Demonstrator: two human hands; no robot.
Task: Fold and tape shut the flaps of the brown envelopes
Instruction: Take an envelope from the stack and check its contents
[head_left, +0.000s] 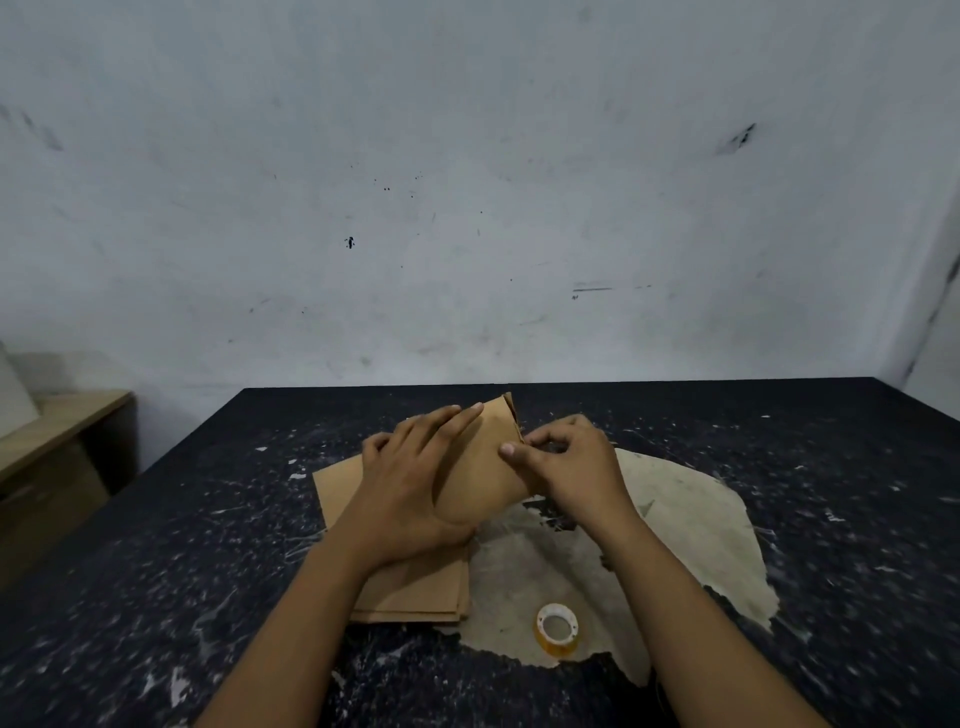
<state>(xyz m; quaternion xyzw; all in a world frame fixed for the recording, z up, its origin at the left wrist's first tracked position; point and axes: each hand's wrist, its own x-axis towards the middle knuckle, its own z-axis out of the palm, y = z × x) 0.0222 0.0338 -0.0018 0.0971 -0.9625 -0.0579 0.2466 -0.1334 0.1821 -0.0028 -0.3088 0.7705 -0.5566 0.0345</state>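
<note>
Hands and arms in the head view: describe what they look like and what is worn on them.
The left hand and right hand are bare, without gloves. No rings, watch or bands show. Both forearms are uncovered to the bottom edge of the picture, with no sleeves in view. The fingers have short nails.

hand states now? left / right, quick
Left hand: fingers curled round the lifted brown envelope, holding it.
Right hand: thumb and fingers pinching that envelope's right edge.
</note>
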